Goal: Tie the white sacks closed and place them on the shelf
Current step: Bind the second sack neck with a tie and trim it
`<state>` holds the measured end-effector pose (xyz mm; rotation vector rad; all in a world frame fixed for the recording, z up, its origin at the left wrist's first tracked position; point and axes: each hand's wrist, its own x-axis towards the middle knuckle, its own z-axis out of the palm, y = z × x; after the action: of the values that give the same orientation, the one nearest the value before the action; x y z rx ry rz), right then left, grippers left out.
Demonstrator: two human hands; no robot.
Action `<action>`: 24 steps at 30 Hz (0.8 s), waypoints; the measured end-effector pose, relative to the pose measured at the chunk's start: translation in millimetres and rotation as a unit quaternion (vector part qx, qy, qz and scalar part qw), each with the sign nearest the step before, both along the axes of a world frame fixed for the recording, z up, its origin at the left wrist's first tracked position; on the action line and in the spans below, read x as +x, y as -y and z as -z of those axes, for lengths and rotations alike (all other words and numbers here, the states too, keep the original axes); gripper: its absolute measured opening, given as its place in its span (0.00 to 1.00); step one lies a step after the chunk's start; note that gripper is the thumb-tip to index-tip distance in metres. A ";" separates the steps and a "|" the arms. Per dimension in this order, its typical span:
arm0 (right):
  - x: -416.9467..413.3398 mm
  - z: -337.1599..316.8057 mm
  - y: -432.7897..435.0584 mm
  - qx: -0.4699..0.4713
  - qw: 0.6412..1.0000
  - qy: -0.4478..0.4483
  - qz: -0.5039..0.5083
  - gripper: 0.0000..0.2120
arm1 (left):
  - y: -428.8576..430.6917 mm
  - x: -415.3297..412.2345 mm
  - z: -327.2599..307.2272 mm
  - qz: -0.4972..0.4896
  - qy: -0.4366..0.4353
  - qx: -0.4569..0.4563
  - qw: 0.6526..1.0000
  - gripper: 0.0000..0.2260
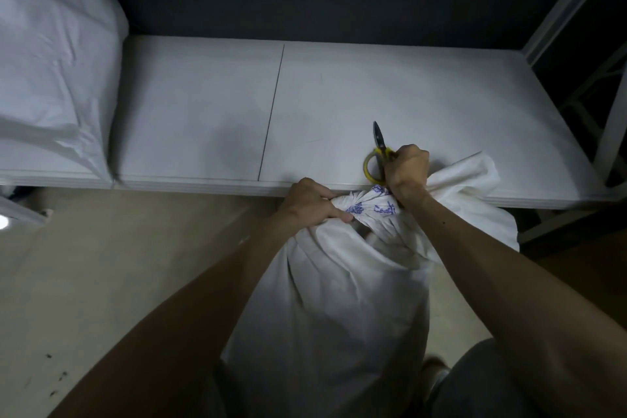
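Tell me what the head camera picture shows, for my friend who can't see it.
Two bare hands, left and right, bunch up the neck of a full white sack standing on the floor before a white shelf. Yellow-handled scissors lie on the shelf by the right hand, and another white sack sits at its left end.

— Where is everything sitting?
— A sack (pixel 339 299) is standing on the floor (pixel 84 265) before the shelf (pixel 203 112); scissors (pixel 378 159) are lying on the shelf's front edge (right of its seam), another sack (pixel 54 61) is resting far left.

Blue print on the sack (pixel 339 282) is unreadable.
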<state>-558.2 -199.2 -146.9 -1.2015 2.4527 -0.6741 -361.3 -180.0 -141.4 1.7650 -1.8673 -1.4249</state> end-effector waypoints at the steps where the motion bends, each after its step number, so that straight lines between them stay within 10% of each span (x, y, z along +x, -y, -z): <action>1: -0.1 -0.7 -0.3 -0.005 1.000 0.014 -0.001 0.14 | -1.7 0.4 0.5 -0.003 -0.004 -0.003 1.000 0.26; 20: 12.4 -69.7 -107.9 -0.098 0.977 -0.059 -0.179 0.09 | -85.4 16.2 -40.9 -0.057 -0.075 0.053 0.994 0.30; 24: 19.1 -92.7 -139.8 -0.135 0.966 -0.086 -0.205 0.08 | -109.8 22.7 -76.0 -0.097 -0.087 0.056 0.990 0.19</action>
<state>-539.1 -59.4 -54.2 -1.8752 2.1786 -0.8251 -338.7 -70.2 -65.4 1.7522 -1.5140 -1.5780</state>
